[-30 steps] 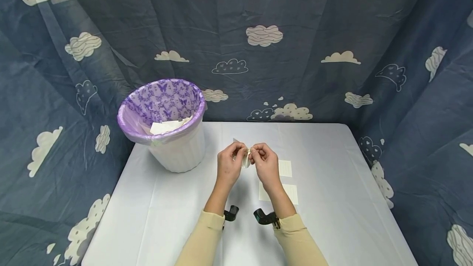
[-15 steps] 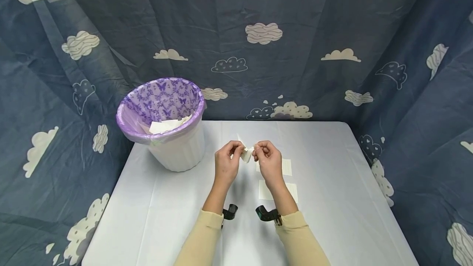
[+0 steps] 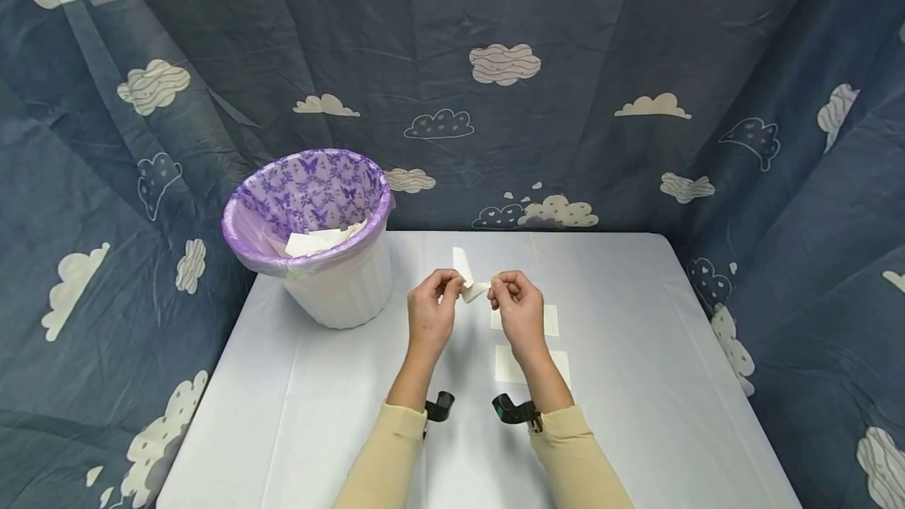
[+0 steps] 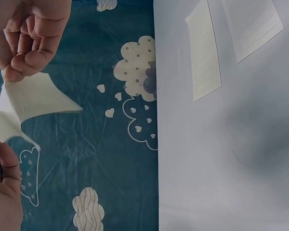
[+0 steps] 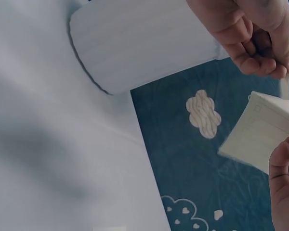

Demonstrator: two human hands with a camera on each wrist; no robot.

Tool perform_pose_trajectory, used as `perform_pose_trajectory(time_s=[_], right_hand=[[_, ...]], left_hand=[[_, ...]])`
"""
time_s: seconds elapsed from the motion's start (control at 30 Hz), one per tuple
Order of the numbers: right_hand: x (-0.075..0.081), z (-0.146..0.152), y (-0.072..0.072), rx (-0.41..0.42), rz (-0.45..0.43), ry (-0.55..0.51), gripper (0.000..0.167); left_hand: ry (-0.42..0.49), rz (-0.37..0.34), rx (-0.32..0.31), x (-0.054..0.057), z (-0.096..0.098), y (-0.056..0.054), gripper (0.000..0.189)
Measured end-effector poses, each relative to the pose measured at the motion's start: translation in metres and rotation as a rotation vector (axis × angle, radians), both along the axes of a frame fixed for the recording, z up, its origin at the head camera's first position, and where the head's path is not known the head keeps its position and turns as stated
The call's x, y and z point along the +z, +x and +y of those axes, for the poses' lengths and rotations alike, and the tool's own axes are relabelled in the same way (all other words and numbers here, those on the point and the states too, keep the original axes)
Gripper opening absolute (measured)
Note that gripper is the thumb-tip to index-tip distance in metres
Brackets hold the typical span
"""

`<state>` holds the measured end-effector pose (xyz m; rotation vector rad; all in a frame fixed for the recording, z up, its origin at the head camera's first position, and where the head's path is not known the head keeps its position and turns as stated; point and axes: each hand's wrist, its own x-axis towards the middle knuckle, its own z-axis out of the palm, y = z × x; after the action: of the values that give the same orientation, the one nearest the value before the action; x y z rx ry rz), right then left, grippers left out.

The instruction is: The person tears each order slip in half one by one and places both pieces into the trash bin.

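Note:
Both hands are raised over the middle of the white table, holding one small cream piece of paper [image 3: 477,291] between them. My left hand [image 3: 431,309] pinches it at one side with thumb and fingers. On the other side, my right hand [image 3: 521,319] pinches the paper's opposite end. The piece looks bent and twisted between the fingertips, and one flap sticks up beyond the left hand. Faint printed lines show on the paper [image 5: 257,127] in the right wrist view. In the left wrist view the paper [image 4: 41,98] spreads out in folded wings.
Two cream sheets, a farther one [image 3: 551,320] and a nearer one [image 3: 557,366], lie partly behind the right hand and forearm. At the back left stands a white bin [image 3: 346,295] with a purple liner [image 3: 311,191] and loose papers [image 3: 314,242] inside. A cloud-patterned curtain [image 3: 438,38] surrounds the table.
The hands have moved slightly apart. More of the paper shows between them, and a flap now stands up past the left fingertips. Bin and table sheets stay in place.

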<state>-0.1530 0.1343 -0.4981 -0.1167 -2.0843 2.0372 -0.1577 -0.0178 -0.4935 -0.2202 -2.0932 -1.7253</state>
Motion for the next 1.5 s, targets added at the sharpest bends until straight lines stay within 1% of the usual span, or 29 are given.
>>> perform_pose_trajectory(time_s=[0.17,0.33,0.47,0.7,0.9,1.03,1.23,1.37,1.5], right_hand=[[-0.001,0.004,0.0,-0.016,-0.009,0.004,0.008],[-0.002,0.008,-0.002,-0.033,0.014,-0.002,0.008],[-0.004,0.011,-0.004,-0.041,0.005,-0.014,0.007],[-0.006,0.017,-0.005,-0.058,-0.011,-0.034,0.011],[-0.009,0.021,-0.005,-0.065,-0.011,-0.011,0.017],[-0.011,0.022,-0.005,-0.069,-0.01,-0.005,0.017],[-0.011,0.023,-0.006,-0.082,-0.016,-0.014,0.018],[-0.011,0.024,-0.006,-0.087,-0.012,-0.007,0.019],[-0.013,0.028,-0.006,-0.11,-0.003,0.003,0.018]], left_hand=[[0.017,0.01,0.021,-0.001,-0.003,-0.001,0.011],[0.037,0.035,0.025,-0.001,-0.006,-0.002,0.011],[0.034,0.043,0.027,-0.001,-0.007,-0.002,0.012],[0.027,0.035,0.021,-0.002,-0.01,-0.001,0.012],[0.031,0.003,0.033,-0.002,-0.012,-0.001,0.013],[0.038,-0.011,0.035,-0.002,-0.013,-0.001,0.012],[0.035,-0.006,0.061,-0.003,-0.012,-0.002,0.008],[0.036,0.0,0.096,-0.004,-0.013,-0.002,0.005],[0.051,-0.001,0.114,-0.004,-0.017,-0.003,0.004]])
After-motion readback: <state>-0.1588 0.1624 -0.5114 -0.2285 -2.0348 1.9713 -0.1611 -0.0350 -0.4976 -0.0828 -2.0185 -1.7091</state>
